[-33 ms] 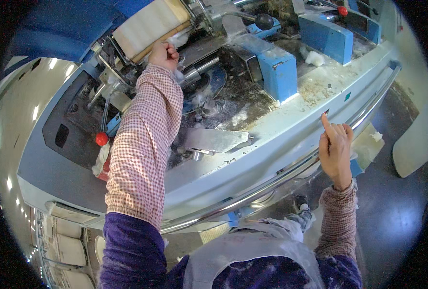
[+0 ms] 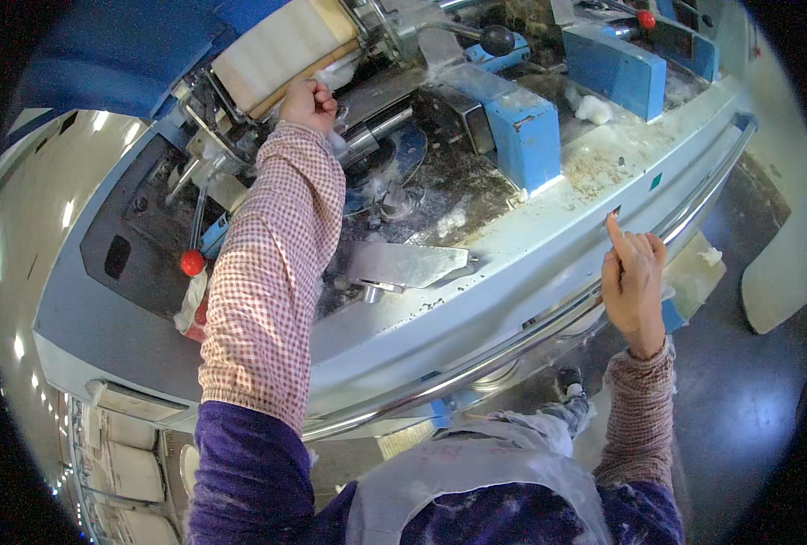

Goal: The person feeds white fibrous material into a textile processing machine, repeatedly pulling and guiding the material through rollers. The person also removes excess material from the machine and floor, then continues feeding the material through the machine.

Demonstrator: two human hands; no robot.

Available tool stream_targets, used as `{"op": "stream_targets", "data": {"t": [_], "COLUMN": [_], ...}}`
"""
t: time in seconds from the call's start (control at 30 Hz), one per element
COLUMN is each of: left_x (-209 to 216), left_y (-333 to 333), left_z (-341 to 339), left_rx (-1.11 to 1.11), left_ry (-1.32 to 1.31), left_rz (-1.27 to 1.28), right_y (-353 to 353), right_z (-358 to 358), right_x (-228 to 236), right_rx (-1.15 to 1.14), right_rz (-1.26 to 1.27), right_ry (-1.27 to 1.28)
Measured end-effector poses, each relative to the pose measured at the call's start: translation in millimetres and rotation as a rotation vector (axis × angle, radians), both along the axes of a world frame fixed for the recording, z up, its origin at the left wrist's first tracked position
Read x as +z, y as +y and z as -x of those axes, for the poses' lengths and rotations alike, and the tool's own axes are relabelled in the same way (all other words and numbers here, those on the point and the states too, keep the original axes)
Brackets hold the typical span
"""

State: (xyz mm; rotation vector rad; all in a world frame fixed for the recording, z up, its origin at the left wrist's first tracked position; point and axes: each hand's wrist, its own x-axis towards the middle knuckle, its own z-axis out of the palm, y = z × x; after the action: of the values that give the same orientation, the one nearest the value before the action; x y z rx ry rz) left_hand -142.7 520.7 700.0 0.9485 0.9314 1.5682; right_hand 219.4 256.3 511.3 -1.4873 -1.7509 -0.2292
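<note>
The cream roller [image 2: 283,53] slants up rightward, its top cut off. The left hand [image 2: 308,106] is closed near it, contents hidden; the right hand [image 2: 633,277], half unfolded, points forward.

Sleeve covers [image 2: 272,245]: brown-and-white check.
Jumper [image 2: 240,468]: deep purple.
Apron [image 2: 490,468]: pale grey.
Machine body [image 2: 403,350]: light blue-grey.
Upright blocks [image 2: 526,145]: bright blue.
Curved pad [image 2: 281,50]: cream, tan edge.
Lever knob [image 2: 192,262]: red.
Ball knob [image 2: 497,40]: black.
Rail [image 2: 476,371]: silver.
Small square marker [image 2: 655,181]: green.
Fluff [image 2: 594,110]: white.
Large panel [image 2: 131,54]: deep blue.
</note>
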Motion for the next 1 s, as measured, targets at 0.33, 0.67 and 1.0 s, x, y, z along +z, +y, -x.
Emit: {"op": "stream_targets", "data": {"t": [0.33, 0.67, 1.0], "left_x": [2.6, 2.2, -3.4], "left_y": [-53.6, -109.9, -67.9], "left_z": [-24.6, -21.8, 20.6], "left_rx": [0.057, 0.043, 0.503], "left_ry": [-0.168, 0.260, 0.432], "left_rz": [0.071, 0.218, 0.005], "right_y": [3.7, 0.4, 115.0], "right_z": [0.5, 8.9, 148.0], "right_x": [-7.1, 14.5, 151.2], "right_rx": [0.049, 0.099, 0.834], "right_rz": [-0.118, -0.028, -0.003], "right_ry": [0.023, 0.293, 0.520]}}
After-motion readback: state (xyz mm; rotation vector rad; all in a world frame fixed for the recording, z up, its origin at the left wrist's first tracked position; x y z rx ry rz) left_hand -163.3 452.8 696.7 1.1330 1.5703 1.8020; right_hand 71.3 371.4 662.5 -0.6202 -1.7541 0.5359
